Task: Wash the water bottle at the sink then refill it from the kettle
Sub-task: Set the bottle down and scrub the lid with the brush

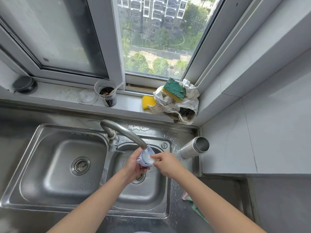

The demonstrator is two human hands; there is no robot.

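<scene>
A: Position of the bottle?

B: The steel water bottle [195,147] is standing uncapped on the wet counter just right of the faucet [124,132], beside the wall. Its mouth is showing a bare metal interior; can't tell if any water is sitting inside.

A: And the hands?

B: Both are working under the faucet spout, over the right basin [139,197]. The left hand [134,165] is gripping a pale lilac bottle lid [146,158], fingers curled tight round its underside. The right hand [165,163] is pinching at the lid's rim, thumb and forefinger together on it. The lid's hollow is looking whitish, foamy or wet; can't tell which.

A: Other containers?

B: Left of the faucet, the bigger left basin [64,167] is sitting with only its drain strainer showing. Behind the faucet on the sill, a clear plastic cup [106,92] is holding dark residue and a utensil, with a clear lid [87,97] lying beside it. Further left on the sill, a dark round jar [24,84]. Behind and right of the faucet, a green-yellow sponge [175,89] is resting atop a crumpled white rag [176,105].
</scene>
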